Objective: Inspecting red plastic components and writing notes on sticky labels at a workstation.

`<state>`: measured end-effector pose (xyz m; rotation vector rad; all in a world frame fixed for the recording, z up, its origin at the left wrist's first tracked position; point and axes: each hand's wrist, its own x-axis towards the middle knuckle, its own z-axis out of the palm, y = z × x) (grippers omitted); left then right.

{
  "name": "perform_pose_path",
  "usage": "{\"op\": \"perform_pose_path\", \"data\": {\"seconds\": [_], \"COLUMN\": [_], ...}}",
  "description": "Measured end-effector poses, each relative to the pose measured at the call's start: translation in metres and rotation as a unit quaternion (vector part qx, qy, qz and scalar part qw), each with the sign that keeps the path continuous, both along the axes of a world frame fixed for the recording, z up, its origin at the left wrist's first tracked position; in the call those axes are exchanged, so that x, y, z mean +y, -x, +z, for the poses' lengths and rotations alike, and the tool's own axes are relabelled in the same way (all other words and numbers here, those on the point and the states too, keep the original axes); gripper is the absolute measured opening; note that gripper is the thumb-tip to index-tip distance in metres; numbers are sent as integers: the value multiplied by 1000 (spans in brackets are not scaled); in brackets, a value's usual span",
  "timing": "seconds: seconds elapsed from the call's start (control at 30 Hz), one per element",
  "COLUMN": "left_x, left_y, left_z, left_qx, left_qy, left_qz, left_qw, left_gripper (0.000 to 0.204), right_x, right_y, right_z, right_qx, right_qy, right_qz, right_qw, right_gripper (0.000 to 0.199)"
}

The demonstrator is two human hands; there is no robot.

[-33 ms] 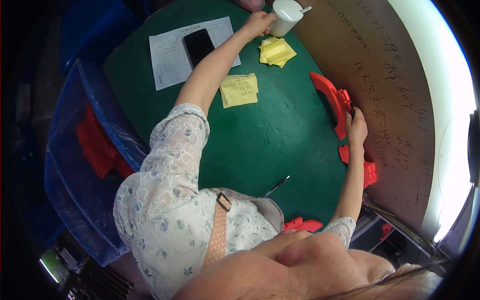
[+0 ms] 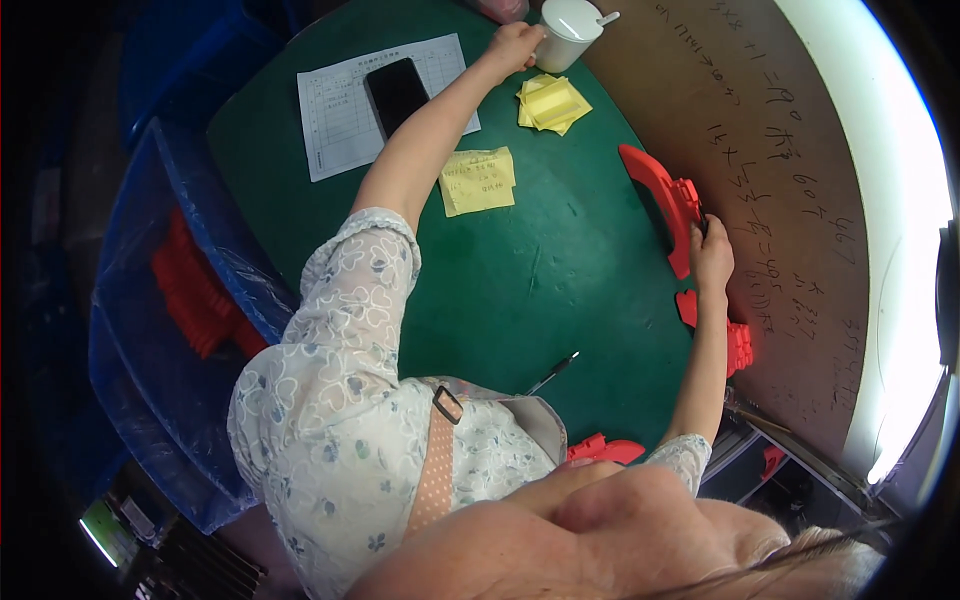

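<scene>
At the far edge of the green table (image 2: 560, 260), my left hand (image 2: 515, 48) is closed on the handle side of a white mug (image 2: 570, 35). The mug stands upright with a lid on, and a spoon handle sticks out at its right. My right hand (image 2: 712, 258) is at the table's right side, fingers closed around something small and dark that I cannot make out. Its fingertips are beside a curved red plastic part (image 2: 660, 200), perhaps touching it. A second red part (image 2: 738, 345) lies by my right forearm.
Yellow paper slips (image 2: 553, 104), a written yellow note (image 2: 478, 183), a printed form (image 2: 325, 110) under a black phone (image 2: 398, 95), and a pen (image 2: 553, 372) lie on the table. A brown board with handwriting (image 2: 790, 200) borders the right. At left, a blue-lined bin (image 2: 150, 330) holds red parts.
My left hand and the mug have shifted very slightly to the left. My right hand stays by the curved red part.
</scene>
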<state>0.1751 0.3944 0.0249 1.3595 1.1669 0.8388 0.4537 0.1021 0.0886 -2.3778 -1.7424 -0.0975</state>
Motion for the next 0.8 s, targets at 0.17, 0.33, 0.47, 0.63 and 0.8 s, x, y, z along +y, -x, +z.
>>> {"op": "perform_pose_path", "data": {"seconds": [0.17,0.33,0.47,0.63,0.8], "left_x": [-1,30,8,16,20], "left_y": [5,37,40,52,47], "left_z": [7,-15,0,-8,-9], "left_qx": [-106,-82,-61,-54,-40], "left_qy": [-61,-89,-63,-65,-58], "left_qz": [69,48,67,76,72], "left_qw": [990,992,994,994,995], "left_gripper": [35,28,35,35,36], "right_x": [-3,5,-2,0,3], "right_y": [2,4,-3,4,-7], "right_z": [0,-1,-2,0,-2], "right_qx": [4,-1,6,9,20], "right_qy": [14,-3,4,-6,7], "right_qz": [-14,0,-7,4,-19], "right_qw": [1000,1000,1000,1000,1000], "right_gripper": [30,30,29,30,30]}}
